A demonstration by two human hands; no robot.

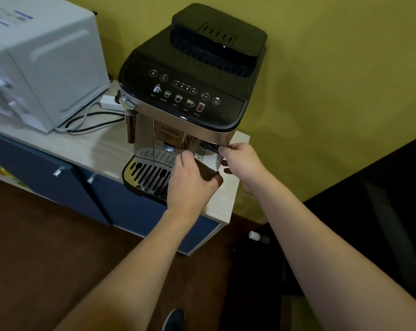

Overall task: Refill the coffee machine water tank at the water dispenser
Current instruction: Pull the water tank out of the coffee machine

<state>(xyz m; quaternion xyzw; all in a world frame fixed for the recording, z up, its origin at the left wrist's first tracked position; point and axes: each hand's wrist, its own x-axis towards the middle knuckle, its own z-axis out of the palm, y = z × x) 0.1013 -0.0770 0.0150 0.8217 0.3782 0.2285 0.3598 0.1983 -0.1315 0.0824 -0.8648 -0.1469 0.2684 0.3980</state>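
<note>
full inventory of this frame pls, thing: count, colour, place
coffee machine: 1, black and silver, right end of counter
water tank: 1, clear, machine's front right, held by both hands
drip tray: 1, silver grille, machine's base
water dispenser: 1, white, left on counter
cables: several, black and grey, between the appliances
counter: 1, light wood over blue doors
bottle: 1, white cap, floor right
shoe: 1, dark, bottom edge
left hand: 1, on tank front
right hand: 1, on tank top
</note>
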